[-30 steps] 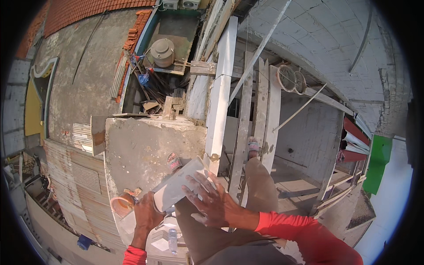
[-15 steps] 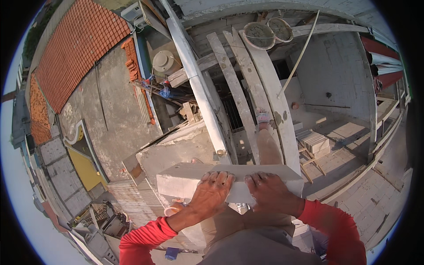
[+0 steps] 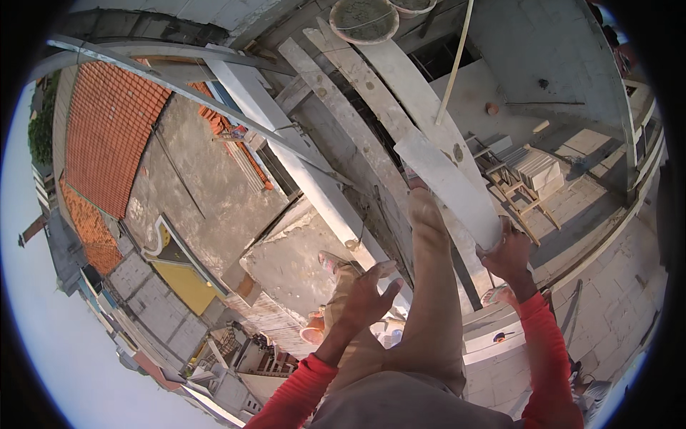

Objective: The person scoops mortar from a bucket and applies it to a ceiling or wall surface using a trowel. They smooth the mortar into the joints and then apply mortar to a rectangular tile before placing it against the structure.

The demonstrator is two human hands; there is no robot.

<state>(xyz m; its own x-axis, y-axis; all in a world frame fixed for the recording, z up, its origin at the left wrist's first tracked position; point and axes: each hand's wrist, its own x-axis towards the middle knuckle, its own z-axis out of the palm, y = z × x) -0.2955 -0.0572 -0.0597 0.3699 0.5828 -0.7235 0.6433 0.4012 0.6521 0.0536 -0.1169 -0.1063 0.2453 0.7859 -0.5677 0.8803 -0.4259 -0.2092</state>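
Note:
A long pale grey building block (image 3: 451, 189) lies slantwise over the planks in front of me. My right hand (image 3: 509, 250) is closed round its near end, fingers over the edge. My left hand (image 3: 369, 297) is off the block, held in the air above my left leg. Its thumb and fingers are apart, with dusty fingertips and nothing seen in them. Beneath the block, long whitish planks (image 3: 343, 107) bridge a gap, and one of my feet (image 3: 414, 180) rests on them. My other foot (image 3: 331, 262) stands on a concrete ledge (image 3: 282, 254).
Two mortar-filled basins (image 3: 364, 20) stand at the planks' far end, beside a thin pole (image 3: 455, 64). Down to the right are stacked blocks (image 3: 536, 170) and a wooden ladder-like frame (image 3: 522, 196). A white beam (image 3: 314, 189) runs on the left, past which roofs drop away.
The block has gone from both hands before me to lying forward and right on the planks. My left hand has let go; my right keeps hold. The view has shifted and turned.

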